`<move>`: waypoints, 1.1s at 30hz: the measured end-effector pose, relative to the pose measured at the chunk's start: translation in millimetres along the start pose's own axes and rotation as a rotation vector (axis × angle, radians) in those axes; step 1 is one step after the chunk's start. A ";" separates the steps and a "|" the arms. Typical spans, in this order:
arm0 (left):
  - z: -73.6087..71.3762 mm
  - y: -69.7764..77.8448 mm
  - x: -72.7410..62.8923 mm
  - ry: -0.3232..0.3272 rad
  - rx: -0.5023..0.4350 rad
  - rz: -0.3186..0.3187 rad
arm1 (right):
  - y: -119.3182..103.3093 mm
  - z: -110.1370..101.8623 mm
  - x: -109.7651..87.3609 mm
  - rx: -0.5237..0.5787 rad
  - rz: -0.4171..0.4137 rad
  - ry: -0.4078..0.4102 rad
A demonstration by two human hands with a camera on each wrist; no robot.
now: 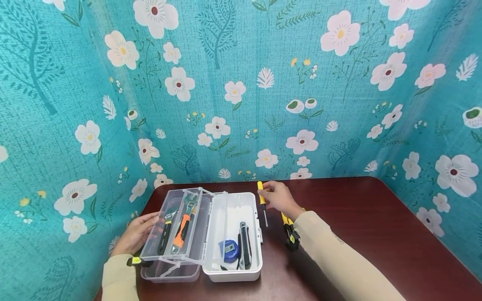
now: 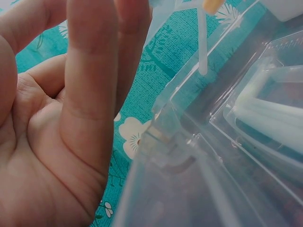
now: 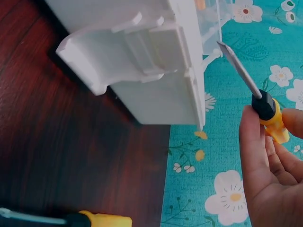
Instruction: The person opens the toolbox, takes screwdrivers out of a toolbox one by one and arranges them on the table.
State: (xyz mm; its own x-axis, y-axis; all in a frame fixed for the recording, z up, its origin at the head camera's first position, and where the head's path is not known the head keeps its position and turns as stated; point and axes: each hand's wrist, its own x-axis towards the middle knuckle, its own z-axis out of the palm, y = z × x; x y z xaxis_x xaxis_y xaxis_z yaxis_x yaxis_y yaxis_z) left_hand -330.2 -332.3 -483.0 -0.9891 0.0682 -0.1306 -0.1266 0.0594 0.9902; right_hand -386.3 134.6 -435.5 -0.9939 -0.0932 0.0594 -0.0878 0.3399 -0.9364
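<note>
My right hand (image 1: 278,198) pinches a screwdriver (image 1: 261,192) by its yellow handle, just right of the white toolbox (image 1: 255,267). Its bare metal blade points down in the head view and lies clear of the box wall in the right wrist view. Extended fingers of my left hand (image 1: 137,232) touch the outer left edge of the raised clear tray (image 1: 148,246). Their tips run out of the left wrist view. Inside that tray lie a black-handled adjustable wrench (image 1: 164,236) and an orange-and-black handled tool (image 1: 181,232).
A blue tape measure (image 1: 230,251) and a utility knife (image 1: 245,246) lie in the white base. Right of it, partly behind my right sleeve, are yellow-and-black tools (image 1: 290,234) on the dark red table (image 1: 357,221). Another yellow-handled screwdriver (image 3: 111,221) lies there. Flowered cloth (image 1: 241,125) hangs behind.
</note>
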 end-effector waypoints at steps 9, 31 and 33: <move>1.5 -0.6 1.0 0.013 -0.002 0.000 | 5.2 -12.4 -7.7 -0.002 0.034 0.026; 3.1 2.1 0.0 0.037 -0.032 -0.047 | 34.9 -32.3 -13.5 -0.016 0.053 0.051; 3.7 1.6 0.1 0.032 -0.032 -0.046 | 37.1 -34.9 -14.6 -0.013 0.060 0.053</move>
State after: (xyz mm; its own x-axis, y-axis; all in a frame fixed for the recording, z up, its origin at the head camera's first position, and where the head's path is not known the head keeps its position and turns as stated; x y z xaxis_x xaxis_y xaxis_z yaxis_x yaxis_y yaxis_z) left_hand -330.2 -328.5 -481.7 -0.9841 0.0340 -0.1744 -0.1734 0.0303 0.9844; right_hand -377.4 181.3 -459.1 -0.9995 -0.0225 0.0214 -0.0281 0.3559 -0.9341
